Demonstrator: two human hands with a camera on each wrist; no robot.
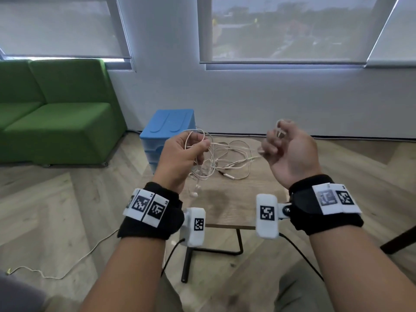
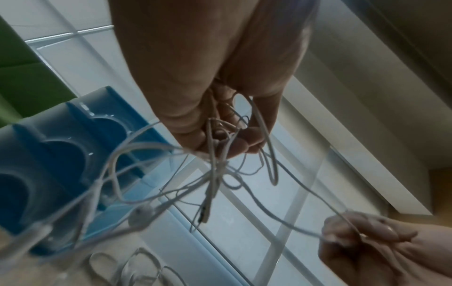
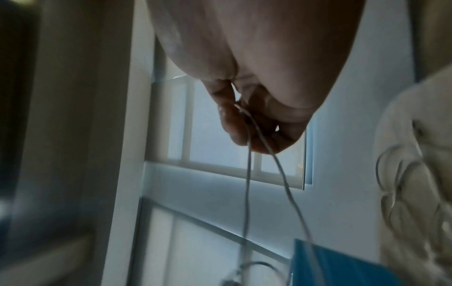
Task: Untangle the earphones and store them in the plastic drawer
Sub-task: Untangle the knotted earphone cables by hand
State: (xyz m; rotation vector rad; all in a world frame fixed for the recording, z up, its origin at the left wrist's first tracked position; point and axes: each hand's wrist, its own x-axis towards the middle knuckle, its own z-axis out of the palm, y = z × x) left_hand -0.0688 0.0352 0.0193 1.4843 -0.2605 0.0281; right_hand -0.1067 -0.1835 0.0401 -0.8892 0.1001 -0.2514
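While no writing is legible, left hand grips tangled white wired earphones; right hand pinches one strand.

Wall: plain white
Windows: two, roller blinds drawn down, grey daylight
Floor: light wood planks
Sofa: green, left
Worktop: small wooden, black metal legs

My head view looks forward and down over both hands. Each wrist view looks close along its palm, upward toward the windows; all share the cords.
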